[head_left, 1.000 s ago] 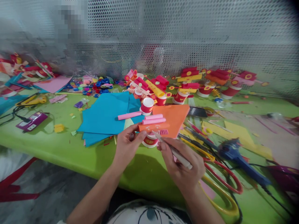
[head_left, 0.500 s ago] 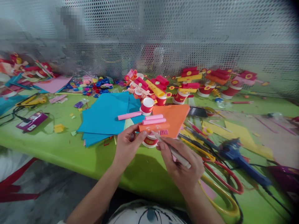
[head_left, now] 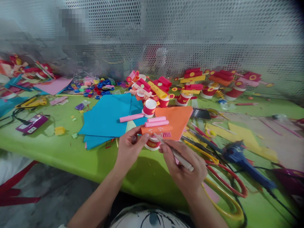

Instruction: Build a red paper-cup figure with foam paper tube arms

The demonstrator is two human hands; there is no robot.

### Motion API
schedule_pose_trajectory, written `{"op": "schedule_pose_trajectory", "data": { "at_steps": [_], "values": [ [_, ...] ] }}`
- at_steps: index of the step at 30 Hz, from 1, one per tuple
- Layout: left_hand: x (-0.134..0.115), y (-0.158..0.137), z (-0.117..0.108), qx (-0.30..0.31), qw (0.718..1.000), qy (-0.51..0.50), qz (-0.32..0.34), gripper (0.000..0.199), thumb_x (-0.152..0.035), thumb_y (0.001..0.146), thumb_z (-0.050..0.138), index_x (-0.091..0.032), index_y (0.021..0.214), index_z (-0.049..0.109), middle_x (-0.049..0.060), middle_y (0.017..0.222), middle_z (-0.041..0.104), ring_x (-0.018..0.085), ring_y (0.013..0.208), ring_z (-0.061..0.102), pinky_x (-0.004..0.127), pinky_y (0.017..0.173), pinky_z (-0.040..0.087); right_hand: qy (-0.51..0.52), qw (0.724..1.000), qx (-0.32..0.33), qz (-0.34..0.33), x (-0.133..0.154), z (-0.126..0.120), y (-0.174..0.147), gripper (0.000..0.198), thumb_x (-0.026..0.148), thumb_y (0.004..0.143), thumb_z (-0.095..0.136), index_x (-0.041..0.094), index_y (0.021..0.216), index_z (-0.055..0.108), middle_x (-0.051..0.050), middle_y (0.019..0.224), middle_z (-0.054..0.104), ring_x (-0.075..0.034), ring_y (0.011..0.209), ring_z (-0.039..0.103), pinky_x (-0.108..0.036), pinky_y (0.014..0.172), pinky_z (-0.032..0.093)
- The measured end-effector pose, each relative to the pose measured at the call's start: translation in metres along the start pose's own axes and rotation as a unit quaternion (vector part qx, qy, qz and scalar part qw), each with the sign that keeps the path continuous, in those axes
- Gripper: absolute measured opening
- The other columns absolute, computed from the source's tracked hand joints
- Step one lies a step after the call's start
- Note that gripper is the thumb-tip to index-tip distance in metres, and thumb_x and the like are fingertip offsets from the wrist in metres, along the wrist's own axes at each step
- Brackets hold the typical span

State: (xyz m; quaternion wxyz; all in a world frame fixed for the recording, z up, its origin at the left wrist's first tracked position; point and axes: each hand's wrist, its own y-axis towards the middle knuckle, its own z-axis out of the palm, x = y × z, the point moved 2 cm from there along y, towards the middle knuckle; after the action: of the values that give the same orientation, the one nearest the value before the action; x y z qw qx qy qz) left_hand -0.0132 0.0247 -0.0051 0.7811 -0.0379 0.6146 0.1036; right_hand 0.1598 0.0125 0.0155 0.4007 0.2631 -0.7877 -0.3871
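My left hand (head_left: 131, 145) pinches the left end of an orange paper roll (head_left: 158, 129) that has pale marks on its face. Two pink paper rolls (head_left: 156, 123) rest along its top, and a red and white paper cup (head_left: 152, 145) sits under it. In my right hand (head_left: 185, 164) is a whitish pen (head_left: 177, 154), its tip at the lower edge of the orange roll. A small coiled pink strip (head_left: 167, 134) shows by the roll's right end. Behind stands another red and white cup (head_left: 149, 108), with a loose pink roll (head_left: 131, 118) beside it.
Blue sheets (head_left: 106, 114) and orange paper (head_left: 178, 118) lie on the green table (head_left: 59, 142). To the right are a blue glue gun (head_left: 237, 155), scissors (head_left: 201, 145) and cables. Finished paper figures (head_left: 192, 80) line the back by a perforated metal panel (head_left: 190, 31).
Almost nothing differs. Both hands, the orange roll and the pen stay in nearly the same place, with the pen tip still at the roll.
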Motion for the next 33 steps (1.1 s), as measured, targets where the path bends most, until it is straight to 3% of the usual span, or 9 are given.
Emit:
{"op": "schedule_pose_trajectory", "data": {
  "at_steps": [33],
  "values": [
    [0.0003, 0.0002, -0.0004, 0.0, 1.0, -0.005, 0.003, 0.038, -0.038, 0.086, 0.083, -0.02, 0.119, 0.079, 0.006, 0.103, 0.081, 0.016, 0.084, 0.072, 0.024, 0.074, 0.06, -0.004, 1.0, -0.011, 0.02, -0.0016, -0.001, -0.0011, 0.024, 0.01, 0.086, 0.077, 0.024, 0.106, 0.074, 0.0, 0.088, 0.08, -0.013, 0.067, 0.074, -0.024, 0.067, 0.062]
  ]
}}
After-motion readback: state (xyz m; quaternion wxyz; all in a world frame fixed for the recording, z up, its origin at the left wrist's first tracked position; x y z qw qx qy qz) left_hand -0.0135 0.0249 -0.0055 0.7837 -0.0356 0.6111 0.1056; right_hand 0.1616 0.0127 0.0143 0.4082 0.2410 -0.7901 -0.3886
